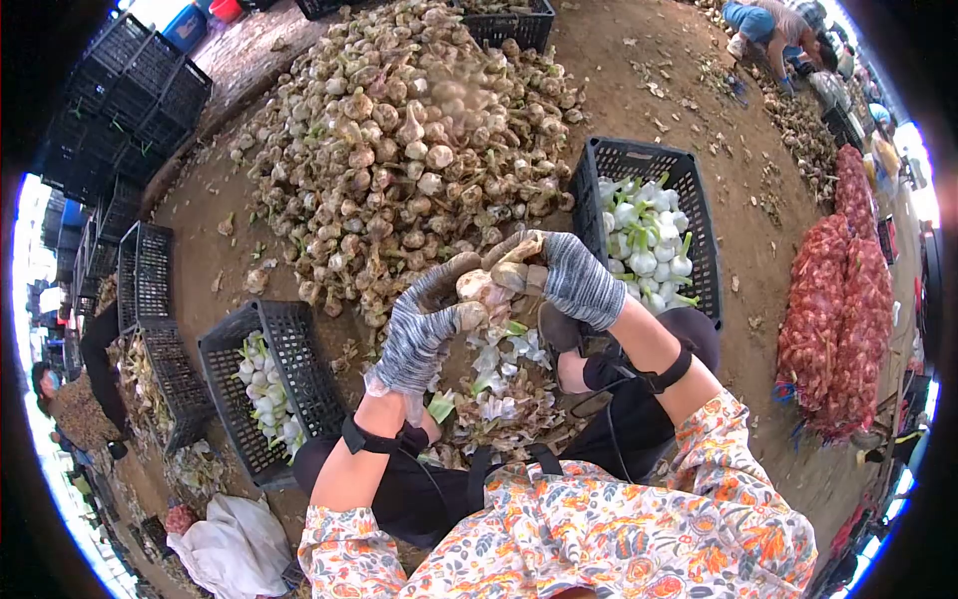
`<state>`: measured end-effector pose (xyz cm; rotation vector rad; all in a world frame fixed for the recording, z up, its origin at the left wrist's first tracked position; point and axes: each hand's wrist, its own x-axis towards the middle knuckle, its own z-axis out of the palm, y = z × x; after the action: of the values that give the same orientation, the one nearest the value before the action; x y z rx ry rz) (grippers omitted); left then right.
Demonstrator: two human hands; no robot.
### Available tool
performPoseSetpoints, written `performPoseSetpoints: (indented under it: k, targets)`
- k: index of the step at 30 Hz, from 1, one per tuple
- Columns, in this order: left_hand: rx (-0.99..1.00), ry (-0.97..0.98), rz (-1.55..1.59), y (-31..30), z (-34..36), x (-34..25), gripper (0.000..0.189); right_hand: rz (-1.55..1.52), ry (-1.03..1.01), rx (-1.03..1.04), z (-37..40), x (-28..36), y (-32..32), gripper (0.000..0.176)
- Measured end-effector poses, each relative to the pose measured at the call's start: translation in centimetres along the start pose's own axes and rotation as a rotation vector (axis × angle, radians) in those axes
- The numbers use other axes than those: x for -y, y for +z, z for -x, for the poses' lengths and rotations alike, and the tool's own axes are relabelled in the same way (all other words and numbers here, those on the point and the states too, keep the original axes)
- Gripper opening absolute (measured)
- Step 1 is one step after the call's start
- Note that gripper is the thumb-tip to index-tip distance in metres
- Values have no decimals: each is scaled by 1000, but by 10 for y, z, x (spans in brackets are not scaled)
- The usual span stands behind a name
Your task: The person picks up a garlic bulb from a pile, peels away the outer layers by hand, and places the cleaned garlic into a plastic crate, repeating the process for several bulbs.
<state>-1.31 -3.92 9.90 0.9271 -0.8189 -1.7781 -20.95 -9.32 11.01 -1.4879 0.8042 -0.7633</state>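
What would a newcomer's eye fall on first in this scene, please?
The huge heap of unpeeled garlic on the dirt straight ahead dominates. Below it, the gloved left hand and right hand together grip one garlic bulb over a litter of peelings. A left crate and right crate of clean white bulbs flank them; red mesh sacks lie far right.

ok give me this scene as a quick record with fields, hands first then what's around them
left: grey knit-gloved left hand, fingers closed on a dirty pale garlic bulb
right: gloved right hand gripping the same bulb's top
ahead: large heap of unpeeled brownish garlic on dirt
right side: black plastic crate holding white trimmed bulbs
left side: second black plastic crate, same contents
below: pale husk peelings
far right: red mesh sacks
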Motion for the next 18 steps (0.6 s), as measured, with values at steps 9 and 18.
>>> performPoseSetpoints:
  k: [9,18]
  targets:
    - [6,-94,295,6,-1,-2,60,-84,-3,56,3,4,-6,22]
    - [-120,298,-331,26,1,-10,51,-305,123,-89,-1,-3,14,24]
